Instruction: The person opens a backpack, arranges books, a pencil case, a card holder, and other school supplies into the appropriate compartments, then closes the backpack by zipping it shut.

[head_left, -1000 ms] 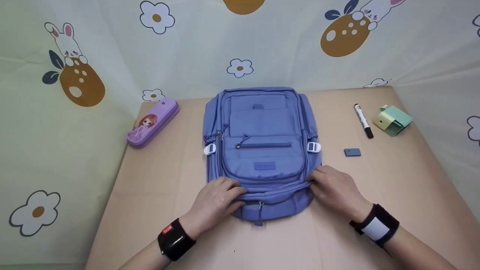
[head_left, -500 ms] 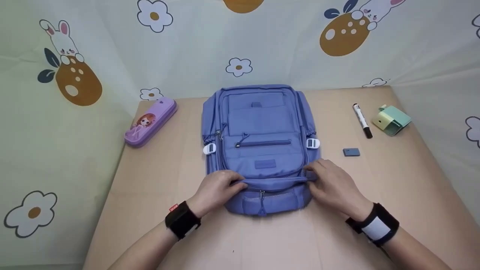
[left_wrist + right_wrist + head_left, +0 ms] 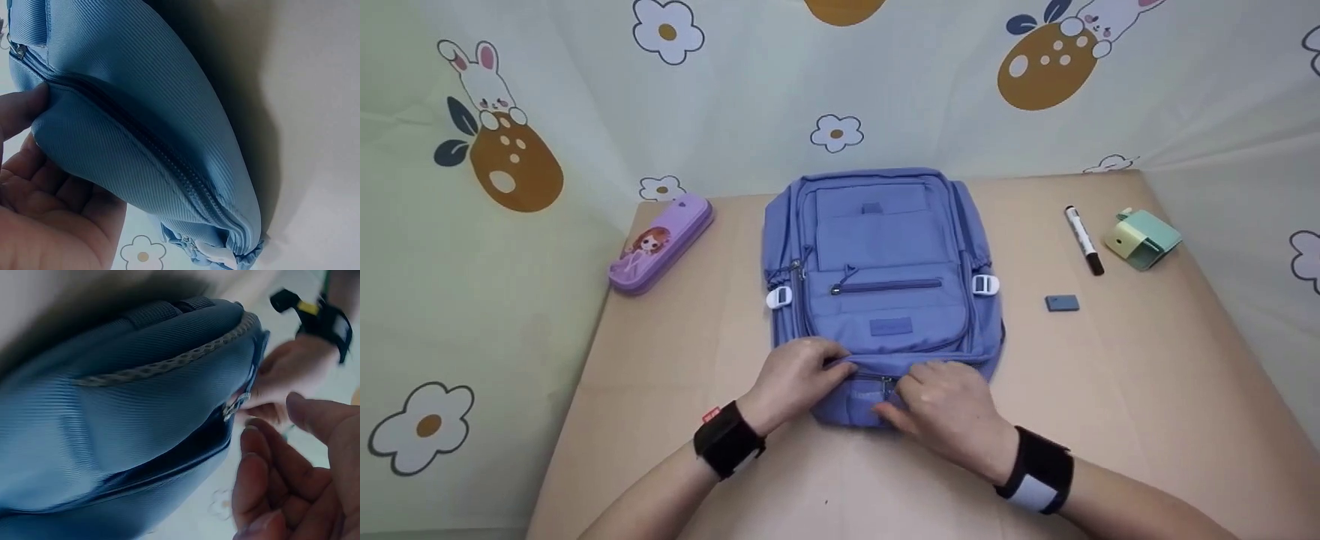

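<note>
A blue backpack (image 3: 885, 240) lies flat on the table, front pocket side up, its top end toward me. My left hand (image 3: 802, 375) pinches the fabric edge beside the top zipper (image 3: 163, 152), thumb on one side and fingers under the fold. Beside it my right hand (image 3: 949, 405) is at the zipper's metal slider (image 3: 887, 384). In the right wrist view the right-hand fingers (image 3: 281, 472) are loosely bent, the thumb apart from them, near the zipper pull (image 3: 233, 406). Along this stretch the zipper gapes, showing a dark opening (image 3: 174, 450).
At the left back is a purple pencil case (image 3: 661, 244). A marker (image 3: 1084, 240), a grey-blue eraser-like block (image 3: 1062, 303) and a green and yellow folded holder (image 3: 1144, 238) lie to the right. Patterned cloth (image 3: 735, 97) walls the table's back and sides.
The right hand has let go of the bag's right edge and moved left to the zipper slider. Both hands drew the top edge slightly away from me earlier; the left hand keeps its grip.
</note>
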{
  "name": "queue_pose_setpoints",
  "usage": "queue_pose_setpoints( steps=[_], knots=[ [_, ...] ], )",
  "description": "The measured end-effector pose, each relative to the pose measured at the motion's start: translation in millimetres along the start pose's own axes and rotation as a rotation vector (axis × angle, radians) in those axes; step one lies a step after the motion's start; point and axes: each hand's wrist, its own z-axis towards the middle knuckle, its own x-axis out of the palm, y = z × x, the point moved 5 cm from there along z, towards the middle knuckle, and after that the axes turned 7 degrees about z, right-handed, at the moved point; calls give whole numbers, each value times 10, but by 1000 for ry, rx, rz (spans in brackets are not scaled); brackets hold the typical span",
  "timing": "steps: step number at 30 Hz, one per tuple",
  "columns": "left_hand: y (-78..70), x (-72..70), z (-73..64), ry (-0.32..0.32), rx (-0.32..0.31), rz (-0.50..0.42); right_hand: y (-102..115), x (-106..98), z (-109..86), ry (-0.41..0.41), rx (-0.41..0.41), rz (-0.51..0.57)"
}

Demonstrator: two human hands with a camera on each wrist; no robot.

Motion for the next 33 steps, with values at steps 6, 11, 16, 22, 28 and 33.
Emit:
queue_pose_setpoints(
  steps=[6,11,16,22,28,33],
  knots=[
    [-4,15,-10,7,1,-14,57,164,49,33,-12,-80],
    [-3,13,4,9,-5,-22,32,177,47,25,-9,-98],
    [-3,16,15,12,-6,-23,-32,154,13,55,21,-84],
    [3,14,-5,25,2,-36,-176,57,-93,71,51,-75],
    [17,-1,-32,28,4,-47,-447,-97,-283,111,163,-69],
    [-9,2,-38,35,28,-17,-619,-102,-416,173,280,16]
  ],
)
